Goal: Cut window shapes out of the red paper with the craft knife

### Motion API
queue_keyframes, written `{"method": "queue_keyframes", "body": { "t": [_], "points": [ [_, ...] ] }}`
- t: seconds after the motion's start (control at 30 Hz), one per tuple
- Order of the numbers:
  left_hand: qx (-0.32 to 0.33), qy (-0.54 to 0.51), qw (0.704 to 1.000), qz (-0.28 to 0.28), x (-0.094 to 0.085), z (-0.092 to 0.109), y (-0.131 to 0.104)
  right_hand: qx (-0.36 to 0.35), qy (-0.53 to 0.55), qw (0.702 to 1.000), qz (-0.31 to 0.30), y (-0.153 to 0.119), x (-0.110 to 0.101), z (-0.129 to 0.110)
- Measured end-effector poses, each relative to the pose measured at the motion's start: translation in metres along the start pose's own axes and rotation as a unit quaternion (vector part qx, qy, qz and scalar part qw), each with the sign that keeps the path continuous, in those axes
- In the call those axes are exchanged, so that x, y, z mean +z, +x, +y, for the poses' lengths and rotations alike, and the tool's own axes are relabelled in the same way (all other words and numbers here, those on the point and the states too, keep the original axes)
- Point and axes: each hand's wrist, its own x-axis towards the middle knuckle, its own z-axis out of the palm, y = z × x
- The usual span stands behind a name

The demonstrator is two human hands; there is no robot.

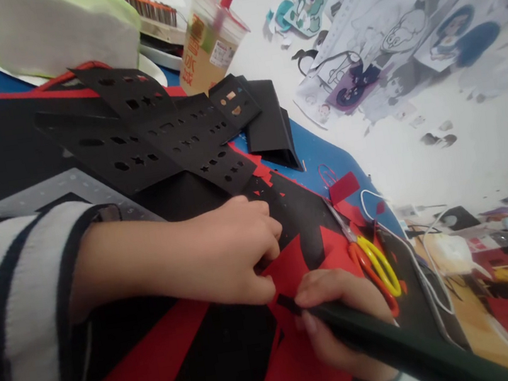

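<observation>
My left hand (pixel 244 249), in a striped sleeve, reaches in from the left. Its fingers are curled down over red paper (pixel 288 262), and whatever lies under them is hidden. Close beside it, my right hand (pixel 342 304) grips a long dark green rod-like tool (pixel 401 343) between thumb and fingers. The tool's narrow black tip points toward my left hand; its kind is not clear. Scissors (pixel 374 265) with yellow and orange handles lie just beyond my right hand. Beneath both hands are red and black sheets.
Black cards (pixel 151 142) with punched shapes lie beyond a grey ruler (pixel 106 190). A drink cup (pixel 208 44) with a red straw stands at the back. Red scraps (pixel 344 186) and a white cable (pixel 416 255) are on the right. Drawings (pixel 368 33) cover the wall.
</observation>
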Motion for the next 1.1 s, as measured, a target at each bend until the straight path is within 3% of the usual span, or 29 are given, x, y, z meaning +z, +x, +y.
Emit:
{"method": "queue_keyframes", "body": {
  "t": [0.2, 0.37, 0.8, 1.1],
  "points": [
    [-0.004, 0.000, 1.000, 0.001, 0.0003, -0.0002, 0.0002, -0.011, 0.005, 0.999, -0.035, 0.0010, -0.0024, -0.0010],
    [0.002, 0.001, 1.000, 0.005, 0.0008, -0.0007, 0.0000, -0.001, 0.011, 1.000, -0.013, -0.0007, -0.0016, 0.0007],
    [0.001, -0.006, 1.000, 0.009, 0.0011, -0.0007, 0.0001, -0.016, 0.041, 0.998, -0.048, 0.0028, -0.0034, 0.0030],
    [-0.002, -0.003, 1.000, 0.008, 0.0013, -0.0002, -0.0002, 0.012, 0.066, 0.998, -0.012, 0.0015, 0.0002, 0.0033]
  ]
}}
